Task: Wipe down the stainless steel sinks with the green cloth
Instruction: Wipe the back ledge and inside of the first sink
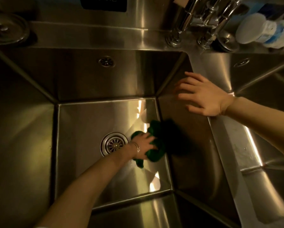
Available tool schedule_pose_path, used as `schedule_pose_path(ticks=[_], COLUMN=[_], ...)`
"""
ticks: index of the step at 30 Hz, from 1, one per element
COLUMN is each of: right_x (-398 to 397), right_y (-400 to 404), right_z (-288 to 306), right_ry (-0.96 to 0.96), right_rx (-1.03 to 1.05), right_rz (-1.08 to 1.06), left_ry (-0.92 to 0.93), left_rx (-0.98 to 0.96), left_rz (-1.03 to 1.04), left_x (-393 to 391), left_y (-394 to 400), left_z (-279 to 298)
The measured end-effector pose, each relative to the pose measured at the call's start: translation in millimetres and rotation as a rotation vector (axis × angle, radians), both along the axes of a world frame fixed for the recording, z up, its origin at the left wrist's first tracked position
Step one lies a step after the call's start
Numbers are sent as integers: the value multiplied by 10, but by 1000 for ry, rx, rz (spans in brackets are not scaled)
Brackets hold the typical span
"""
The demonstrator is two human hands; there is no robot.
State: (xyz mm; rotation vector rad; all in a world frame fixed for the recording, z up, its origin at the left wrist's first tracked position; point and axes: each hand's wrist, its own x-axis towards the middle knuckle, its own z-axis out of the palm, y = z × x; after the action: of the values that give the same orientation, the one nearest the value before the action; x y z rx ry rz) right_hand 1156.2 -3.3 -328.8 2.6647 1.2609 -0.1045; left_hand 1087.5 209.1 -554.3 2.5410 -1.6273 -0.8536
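Mid-wipe: left hand (143, 145) pressing green cloth (156, 142) flat-fingered on sink (88, 122) floor, right edge, beside drain (114, 143). Right hand (203, 94) splayed, empty, braced on divider wall. Next likely: sweep up that wall, then second basin (269, 99).

Two bare forearms are seen, without sleeves. On the wrist of the left hand (143, 145), near the centre of the frame, thin metallic bangles (136, 147) are worn. The right hand (205, 94), at upper right, is unadorned.
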Motion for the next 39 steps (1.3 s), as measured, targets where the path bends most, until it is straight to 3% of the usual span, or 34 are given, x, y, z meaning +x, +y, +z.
schedule_pose_path(ticks=[7, 15, 19, 23, 28, 32, 39], right_x=[-794, -930, -1179, -1216, -1226, -1220, -1210], right_y=[244, 269, 305, 298, 309, 299, 320], right_z=[22, 54, 30, 46, 66, 33, 41], right_ry=[198, 257, 327, 305, 274, 254, 254], right_rx=[85, 43, 78, 55, 82, 82, 39], right_rz=[202, 158, 214, 131, 162, 150, 151], left_ry=[78, -36, -42, -36, -79, -124, -76], left_rx=[0, 86, 98, 182, 187, 60, 174], left_rz=[-387, -302, -420, -502, -656, -615, -599], left_x=[-869, -713, -846, -881, -743, -767, -1032], left_y=[380, 712, 528, 488, 1273, 1922, 957], left_z=[-68, 45, 147, 136, 190, 160, -10])
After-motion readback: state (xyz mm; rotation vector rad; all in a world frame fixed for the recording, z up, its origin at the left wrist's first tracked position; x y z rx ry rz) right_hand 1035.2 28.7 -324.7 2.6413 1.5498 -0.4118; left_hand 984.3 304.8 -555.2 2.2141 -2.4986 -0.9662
